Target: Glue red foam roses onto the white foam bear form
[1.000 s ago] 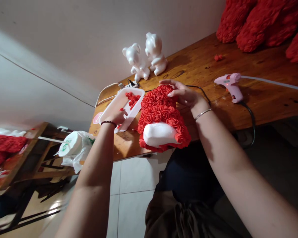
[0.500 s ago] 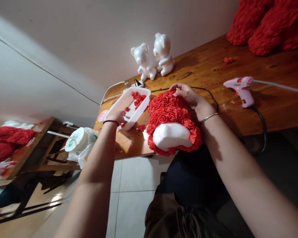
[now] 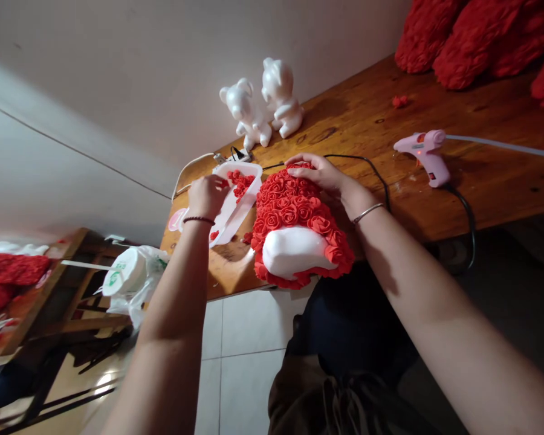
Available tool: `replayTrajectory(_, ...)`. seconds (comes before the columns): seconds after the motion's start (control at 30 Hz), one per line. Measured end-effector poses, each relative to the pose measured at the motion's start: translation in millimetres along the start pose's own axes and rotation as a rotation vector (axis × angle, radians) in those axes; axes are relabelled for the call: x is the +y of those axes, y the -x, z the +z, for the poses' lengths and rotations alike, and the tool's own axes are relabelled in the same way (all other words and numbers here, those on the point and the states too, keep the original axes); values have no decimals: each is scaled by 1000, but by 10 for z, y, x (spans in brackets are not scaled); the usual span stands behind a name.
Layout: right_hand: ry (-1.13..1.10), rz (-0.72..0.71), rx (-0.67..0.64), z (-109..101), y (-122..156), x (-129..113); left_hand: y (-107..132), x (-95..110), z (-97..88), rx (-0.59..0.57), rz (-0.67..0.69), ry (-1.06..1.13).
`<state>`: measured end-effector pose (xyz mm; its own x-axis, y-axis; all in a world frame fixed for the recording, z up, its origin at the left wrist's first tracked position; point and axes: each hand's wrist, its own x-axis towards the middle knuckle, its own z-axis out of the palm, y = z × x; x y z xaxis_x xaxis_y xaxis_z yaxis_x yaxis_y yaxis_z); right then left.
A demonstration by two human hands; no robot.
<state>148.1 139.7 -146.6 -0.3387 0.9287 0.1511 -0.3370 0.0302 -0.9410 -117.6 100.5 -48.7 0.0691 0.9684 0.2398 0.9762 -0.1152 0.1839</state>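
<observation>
A foam figure covered in red roses (image 3: 294,208) lies at the table's front edge, a bare white patch (image 3: 294,251) facing me. My right hand (image 3: 320,175) is closed over its far end, fingers on the roses. Over the left side of a white plastic tray (image 3: 231,226) is my left hand (image 3: 208,194). Its fingers are curled beside the loose red foam roses (image 3: 241,184) in the tray; whatever lies between the fingertips is hidden. More red pieces rest at the tray's near end and on the table next to it.
Two white foam bears (image 3: 247,115) stand at the back near a power strip (image 3: 240,158). A pink glue gun (image 3: 424,154) with its cord lies to the right. Large red rose-covered shapes (image 3: 476,42) fill the back right. A white tub in a bag (image 3: 127,272) is at left.
My left hand has moved from the tray's near end toward its far end, by the pile of roses. My right hand stays on the figure. The view has shifted slightly.
</observation>
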Motion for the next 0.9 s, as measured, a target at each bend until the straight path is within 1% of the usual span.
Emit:
replayTrajectory(0.03, 2, -8, 15, 10, -10, 13, 55, 113, -35, 41, -5, 42)
replayTrajectory(0.07, 7, -14, 25, 20, -20, 26, 151, 250, -86, 114, 28, 154)
replayTrajectory(0.1, 15, -19, 29, 27, -29, 40, 279, 405, -152, 138, 113, 265)
replayTrajectory(0.13, 25, -26, 29, 32, -39, 54, 425, 570, -227, 108, 192, 333)
replayTrajectory(0.2, 48, -45, 28, 40, -58, 78, 708, 880, -374, 36, 320, 372)
replayTrajectory(0.27, 63, -62, 33, 46, -75, 97, 908, 1104, -477, 18, 426, 325)
replayTrajectory(0.3, 66, -66, 39, 49, -82, 105, 967, 1172, -504, 9, 471, 293)
replayTrajectory(0.4, 69, -70, 60, 64, -92, 113, 1022, 1231, -515, -10, 544, 216)
replayTrajectory(0.5, 71, -79, 75, 79, -89, 102, 1012, 1202, -496, -14, 544, 173)
replayTrajectory(0.7, 81, -76, 86, 82, -90, 91, 1019, 1203, -492, -36, 573, 175)
replayTrajectory(0.9, 83, -97, 80, 65, -111, 132, 1042, 1226, -418, 0, 621, 161)
